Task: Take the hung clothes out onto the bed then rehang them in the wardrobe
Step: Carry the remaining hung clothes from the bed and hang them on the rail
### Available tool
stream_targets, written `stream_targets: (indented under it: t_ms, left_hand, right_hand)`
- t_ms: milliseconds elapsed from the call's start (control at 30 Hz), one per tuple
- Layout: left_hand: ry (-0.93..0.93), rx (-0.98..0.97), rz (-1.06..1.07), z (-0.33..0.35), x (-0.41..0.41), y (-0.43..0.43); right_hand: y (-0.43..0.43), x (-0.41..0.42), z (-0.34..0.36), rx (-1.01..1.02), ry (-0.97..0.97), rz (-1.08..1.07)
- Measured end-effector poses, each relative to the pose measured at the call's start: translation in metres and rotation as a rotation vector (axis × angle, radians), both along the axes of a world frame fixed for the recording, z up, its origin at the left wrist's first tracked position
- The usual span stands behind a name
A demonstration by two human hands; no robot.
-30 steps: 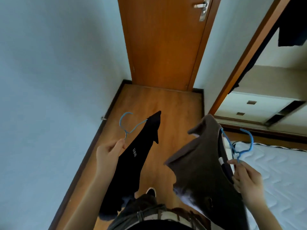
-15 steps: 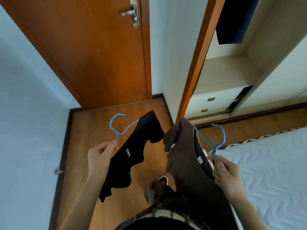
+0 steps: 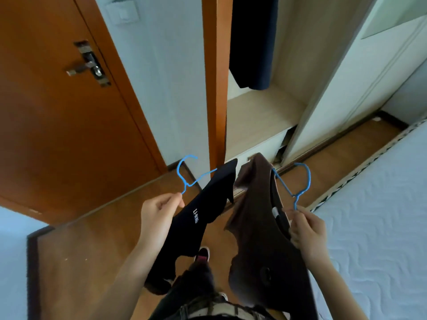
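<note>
One camera sits on the person's head. It looks forward and steeply down, close over the left hand [image 3: 159, 218] and right hand [image 3: 307, 229], facing the wardrobe [image 3: 258, 116].

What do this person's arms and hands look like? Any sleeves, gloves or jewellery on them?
Both are bare. The left hand and right hand wear no gloves, and no ring, watch or bracelet shows. The left forearm and right forearm are uncovered down to the picture's lower edge, and no sleeve comes into view.
</note>
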State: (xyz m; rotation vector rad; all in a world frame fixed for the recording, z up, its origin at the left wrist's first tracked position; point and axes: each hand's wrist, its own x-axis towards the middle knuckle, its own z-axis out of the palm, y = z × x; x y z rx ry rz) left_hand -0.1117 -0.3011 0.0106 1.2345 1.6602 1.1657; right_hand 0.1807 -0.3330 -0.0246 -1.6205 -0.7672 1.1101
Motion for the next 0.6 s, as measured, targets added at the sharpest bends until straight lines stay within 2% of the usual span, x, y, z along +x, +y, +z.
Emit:
stream_targets:
  t_ms: [300,600]
  left_hand:
    - [-0.122,-0.017,-0.213,-0.007,0.069,0.195]
    - [-0.307,-0.043,-0.418,0.034,0.167,0.326]
  right_hand:
    - [0.133,0.017,0.008,0.054,-0.084,-0.221]
    - [0.253,0.075,0.049,0.196,-0.164,-0.317]
